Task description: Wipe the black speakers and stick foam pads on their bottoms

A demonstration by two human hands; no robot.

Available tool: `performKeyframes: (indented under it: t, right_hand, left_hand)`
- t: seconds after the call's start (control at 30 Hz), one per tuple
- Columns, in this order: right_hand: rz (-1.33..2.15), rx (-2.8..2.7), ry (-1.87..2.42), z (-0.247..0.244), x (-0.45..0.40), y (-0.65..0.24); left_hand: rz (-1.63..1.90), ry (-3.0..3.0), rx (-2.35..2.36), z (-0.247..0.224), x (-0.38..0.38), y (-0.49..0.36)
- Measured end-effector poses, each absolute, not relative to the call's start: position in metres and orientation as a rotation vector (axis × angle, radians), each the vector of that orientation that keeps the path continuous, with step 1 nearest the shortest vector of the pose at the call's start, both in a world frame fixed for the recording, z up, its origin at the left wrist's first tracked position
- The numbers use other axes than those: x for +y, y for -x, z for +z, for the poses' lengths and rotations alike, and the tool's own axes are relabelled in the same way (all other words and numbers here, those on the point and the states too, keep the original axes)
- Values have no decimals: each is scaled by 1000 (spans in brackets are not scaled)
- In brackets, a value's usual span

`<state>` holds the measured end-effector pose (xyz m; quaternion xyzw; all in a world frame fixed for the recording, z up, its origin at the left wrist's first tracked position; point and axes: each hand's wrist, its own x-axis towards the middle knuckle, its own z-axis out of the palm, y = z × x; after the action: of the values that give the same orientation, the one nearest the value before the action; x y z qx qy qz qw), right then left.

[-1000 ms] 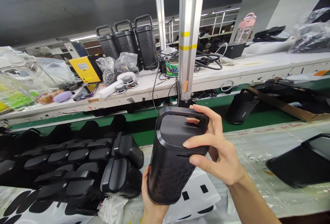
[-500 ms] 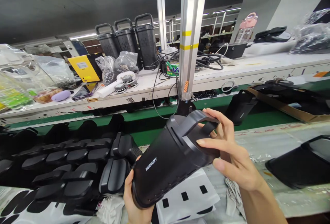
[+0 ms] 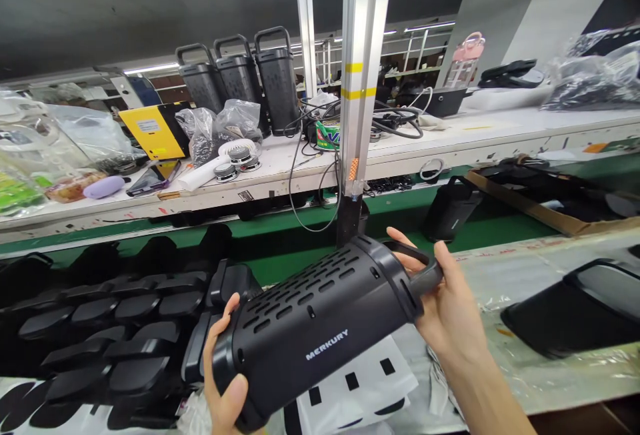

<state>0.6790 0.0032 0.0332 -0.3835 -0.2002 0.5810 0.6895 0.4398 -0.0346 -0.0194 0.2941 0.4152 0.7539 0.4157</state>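
Note:
A black speaker-like housing (image 3: 320, 321) marked MERKURY is held tilted in the air, its slotted side facing up and its handle end to the right. My left hand (image 3: 225, 381) grips its lower left end, thumb in front and fingers behind. At the other end, my right hand (image 3: 445, 301) is closed round the handle. Beneath the housing lies a white sheet (image 3: 367, 385) with small black rectangles. Several similar black housings (image 3: 143, 375) stand grouped at the left.
Another black housing (image 3: 575, 308) lies at the right, and one stands on the green belt (image 3: 451, 208). A cardboard tray (image 3: 530, 201) is at the right. A metal post (image 3: 360, 108) rises before the white shelf (image 3: 450, 141), which carries cables, bags and three housings.
The housing has been rolled so its slotted side now faces up, and it lies flatter and farther left. My right hand now wraps the handle. The view has shifted slightly.

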Motion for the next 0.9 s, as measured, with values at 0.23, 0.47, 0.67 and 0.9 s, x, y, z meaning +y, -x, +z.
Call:
performKeyframes:
  t: [0.23,0.47,0.67,0.9]
  right_hand:
    - [1124,-379,810,38,8,-675]
    - [904,-697,751,35,1,-676]
    - [732,-1111,573,31,-7,-688]
    - [689,-1210,485,34,3,-691]
  left_hand:
    - [2067,-927,992,-30,-32,-453]
    - [1770,-450,863,-34,-38,-456]
    - [1517,-341,587,-82,-30,-436]
    - [1536,-201,545,-102,-30,-426]
